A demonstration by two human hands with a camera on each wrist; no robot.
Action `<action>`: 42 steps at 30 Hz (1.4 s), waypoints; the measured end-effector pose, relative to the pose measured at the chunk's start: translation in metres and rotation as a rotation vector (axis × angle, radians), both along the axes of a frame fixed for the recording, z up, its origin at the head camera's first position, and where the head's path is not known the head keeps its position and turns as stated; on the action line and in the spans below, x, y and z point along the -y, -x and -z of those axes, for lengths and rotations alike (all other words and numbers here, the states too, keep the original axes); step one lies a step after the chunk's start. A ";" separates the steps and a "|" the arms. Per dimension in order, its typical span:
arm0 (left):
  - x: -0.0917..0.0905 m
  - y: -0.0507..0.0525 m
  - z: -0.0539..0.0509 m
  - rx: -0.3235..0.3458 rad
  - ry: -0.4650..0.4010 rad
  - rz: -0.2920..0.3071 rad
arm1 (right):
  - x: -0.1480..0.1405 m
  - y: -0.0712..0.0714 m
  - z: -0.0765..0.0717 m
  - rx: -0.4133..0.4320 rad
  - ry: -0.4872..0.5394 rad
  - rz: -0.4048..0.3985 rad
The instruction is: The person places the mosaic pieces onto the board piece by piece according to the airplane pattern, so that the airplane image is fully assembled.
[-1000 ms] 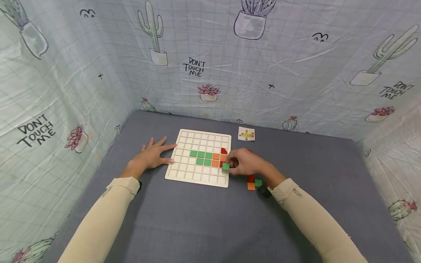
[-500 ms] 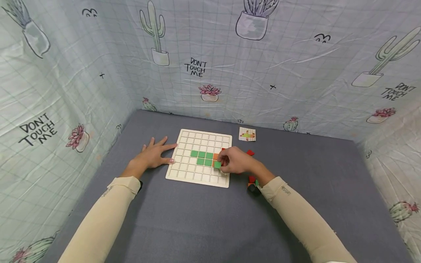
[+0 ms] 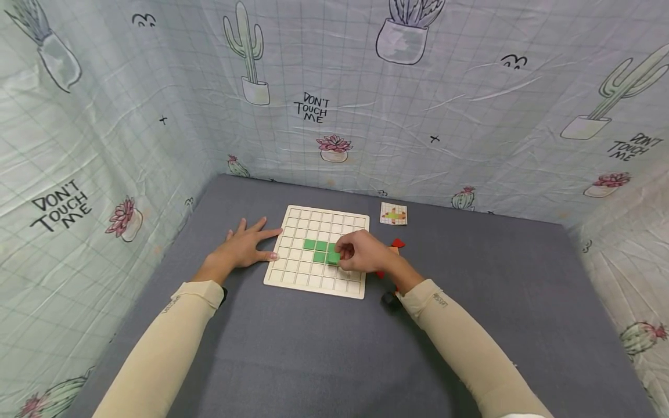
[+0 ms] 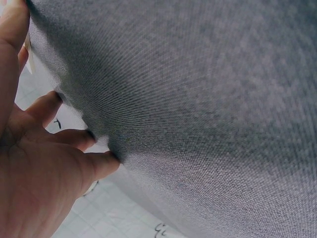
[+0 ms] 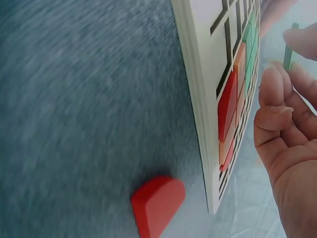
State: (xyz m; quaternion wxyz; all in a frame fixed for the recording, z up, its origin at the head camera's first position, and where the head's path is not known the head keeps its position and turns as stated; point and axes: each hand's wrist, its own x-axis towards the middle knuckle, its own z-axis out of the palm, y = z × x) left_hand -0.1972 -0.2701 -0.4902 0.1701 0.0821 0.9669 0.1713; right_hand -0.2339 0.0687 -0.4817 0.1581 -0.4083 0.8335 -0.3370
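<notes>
My right hand (image 3: 363,252) pinches a small square green tile (image 3: 333,259) between thumb and fingers, just over the pale gridded board (image 3: 298,278). In the right wrist view the pinched green tile (image 5: 289,54) is seen edge-on, apart from the board (image 5: 195,74). Several green tiles (image 3: 316,245) lie in the board's middle cells. Orange tiles (image 5: 241,62) and red pieces (image 5: 227,106) sit at its right side, hidden behind my right hand in the head view. My left hand (image 3: 241,247) is spread at the board's left edge, thumb and a finger touching it.
A small pattern card (image 3: 394,213) lies beyond the board's right corner. Loose pieces lie right of the board, including a red one (image 3: 398,242) and an orange one (image 3: 394,250), partly behind my right arm. Patterned cloth walls (image 3: 334,116) enclose the grey tabletop (image 3: 282,348).
My right hand has moved left across the board, carrying the green tile from the right edge to beside the other green tiles. My left hand has stayed in place.
</notes>
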 end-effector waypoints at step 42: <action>-0.001 -0.002 -0.004 0.027 0.005 -0.019 | 0.050 0.002 0.008 -0.042 -0.021 0.043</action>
